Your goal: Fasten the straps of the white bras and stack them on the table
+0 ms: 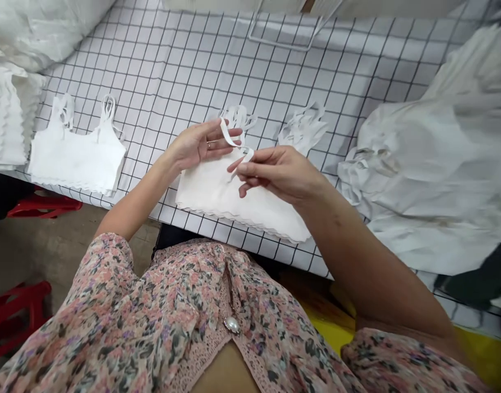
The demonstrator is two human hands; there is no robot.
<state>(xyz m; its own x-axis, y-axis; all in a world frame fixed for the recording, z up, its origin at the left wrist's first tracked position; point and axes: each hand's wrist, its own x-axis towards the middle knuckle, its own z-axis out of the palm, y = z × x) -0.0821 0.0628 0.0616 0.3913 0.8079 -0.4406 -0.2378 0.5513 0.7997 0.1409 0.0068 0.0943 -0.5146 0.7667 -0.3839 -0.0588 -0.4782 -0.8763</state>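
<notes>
Head view shows a narrow white fabric strap (pixel 227 136) stretched in a loose curve between two bare hands, just above the upper part of a stack of white cropped tops with wavy hems (pixel 250 204). Whether the strap is joined to the stack cannot be told. The right hand (pixel 287 172) pinches the strap's lower part between thumb and fingers. The left hand (pixel 196 143), wearing a thin ring (pixel 208 145), has its fingers extended and loosely spread; the strap's upper part lies against them, but whether they grip it cannot be told.

Beyond the right hand, a bunch of thin white straps (pixel 303 131) fans out from the stack's far edge; another bunch shows behind the left hand. Everything lies on a white tablecloth with a black grid (pixel 176 71). To the left is a white strappy top laid flat (pixel 78 158), near a pile of white pieces with scalloped edges (pixel 6 117). A large rumpled heap of white fabric (pixel 434 180) covers the right side, beside a dark cloth (pixel 479 278). A white wire frame (pixel 281 43) stands at the far edge. Below left are red plastic stools (pixel 21 316).
</notes>
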